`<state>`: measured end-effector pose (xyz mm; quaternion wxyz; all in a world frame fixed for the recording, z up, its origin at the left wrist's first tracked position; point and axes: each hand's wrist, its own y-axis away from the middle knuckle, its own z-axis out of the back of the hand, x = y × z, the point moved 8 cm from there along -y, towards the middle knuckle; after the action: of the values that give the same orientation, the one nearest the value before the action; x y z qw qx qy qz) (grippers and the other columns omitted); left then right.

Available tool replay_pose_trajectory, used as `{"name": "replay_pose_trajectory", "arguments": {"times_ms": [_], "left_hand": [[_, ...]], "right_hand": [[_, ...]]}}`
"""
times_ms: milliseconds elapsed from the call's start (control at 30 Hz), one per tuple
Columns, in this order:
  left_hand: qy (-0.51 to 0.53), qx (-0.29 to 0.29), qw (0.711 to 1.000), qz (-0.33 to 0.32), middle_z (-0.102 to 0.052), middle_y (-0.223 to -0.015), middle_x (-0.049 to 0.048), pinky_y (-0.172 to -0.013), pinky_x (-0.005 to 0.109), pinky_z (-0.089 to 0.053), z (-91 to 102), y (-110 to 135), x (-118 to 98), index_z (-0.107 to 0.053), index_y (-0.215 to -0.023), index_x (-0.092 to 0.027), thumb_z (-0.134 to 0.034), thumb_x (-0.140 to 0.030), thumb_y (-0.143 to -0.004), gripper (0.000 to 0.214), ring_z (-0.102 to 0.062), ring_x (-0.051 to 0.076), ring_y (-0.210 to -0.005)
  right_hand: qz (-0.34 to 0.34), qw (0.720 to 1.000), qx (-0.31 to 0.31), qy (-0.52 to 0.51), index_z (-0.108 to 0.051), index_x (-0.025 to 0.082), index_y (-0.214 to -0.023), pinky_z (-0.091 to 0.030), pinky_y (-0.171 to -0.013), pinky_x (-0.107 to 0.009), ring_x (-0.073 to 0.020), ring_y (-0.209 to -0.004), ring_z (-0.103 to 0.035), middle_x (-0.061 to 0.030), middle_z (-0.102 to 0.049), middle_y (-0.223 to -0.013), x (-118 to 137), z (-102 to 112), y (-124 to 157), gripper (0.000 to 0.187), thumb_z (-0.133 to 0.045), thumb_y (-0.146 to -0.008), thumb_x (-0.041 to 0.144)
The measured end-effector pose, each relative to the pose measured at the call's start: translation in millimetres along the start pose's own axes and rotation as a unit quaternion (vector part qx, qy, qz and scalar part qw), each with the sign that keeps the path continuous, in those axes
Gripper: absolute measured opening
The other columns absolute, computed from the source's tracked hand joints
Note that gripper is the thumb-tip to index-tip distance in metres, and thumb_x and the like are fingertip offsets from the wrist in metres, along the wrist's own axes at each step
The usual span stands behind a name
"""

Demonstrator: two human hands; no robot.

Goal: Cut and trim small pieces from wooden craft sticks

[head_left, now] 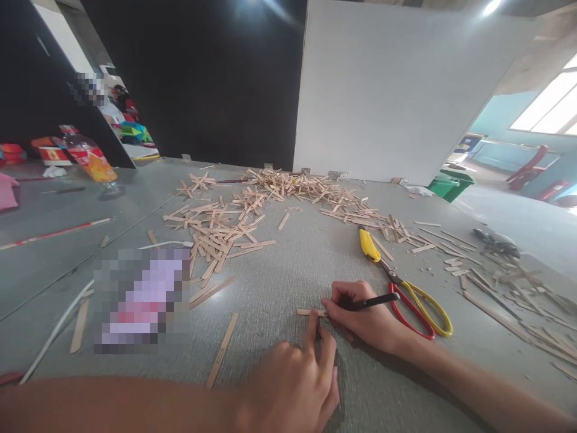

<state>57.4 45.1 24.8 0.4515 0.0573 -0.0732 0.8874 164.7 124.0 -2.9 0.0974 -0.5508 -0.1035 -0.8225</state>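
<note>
My right hand [363, 316] is closed around a black pen [376, 300], which slants across its fingers. The pen's writing tip is hidden behind the fingers. A short wooden craft stick [304, 312] lies flat on the grey table under both hands. My left hand [295, 379] presses it down with the index fingertip while the other fingers bend toward the palm. Just beyond my right hand lie snips with one red and one yellow handle [428, 307]. A yellow-handled tool [369, 245] touches or nearly touches their jaws.
Loose craft sticks [220, 234] are heaped across the table's back and left. Cut strips and scraps [536, 300] cover the right side. A pixelated purple object [148, 294] and white cable [58, 328] lie left. A drink bottle [92, 159] stands farther back, before upright panels [383, 90].
</note>
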Motion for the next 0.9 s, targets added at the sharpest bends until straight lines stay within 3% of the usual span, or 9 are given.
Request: {"name": "replay_pose_trajectory", "arguments": {"times_ms": [467, 900], "left_hand": [[-0.001, -0.018, 1.000, 0.003, -0.064, -0.132, 0.0334, -0.044, 0.036, -0.060, 1.9, 1.2, 0.1, -0.064, -0.133, -0.001, -0.053, -0.028, -0.095, 0.048, -0.072, 0.024, -0.049], [0.000, -0.001, 1.000, -0.003, -0.063, -0.133, 0.0348, -0.046, 0.037, -0.061, -1.5, 0.7, -0.8, -0.060, -0.137, 0.000, -0.050, -0.029, -0.097, 0.050, -0.073, 0.024, -0.052]], "right_hand": [[0.012, 1.000, -0.002, -0.016, -0.046, 0.023, -0.065, -0.027, -0.035, -0.019, -0.0073, -0.036, -0.042, 0.0058, -0.052, -0.048, -1.2, -1.0, -2.1, 0.035, -0.063, -0.094, 0.037], [0.012, 1.000, 0.000, -0.022, -0.046, 0.023, -0.064, -0.027, -0.034, -0.019, -0.0075, -0.034, -0.043, 0.0069, -0.051, -0.046, -0.5, -2.0, 0.2, 0.037, -0.062, -0.094, 0.036]]}}
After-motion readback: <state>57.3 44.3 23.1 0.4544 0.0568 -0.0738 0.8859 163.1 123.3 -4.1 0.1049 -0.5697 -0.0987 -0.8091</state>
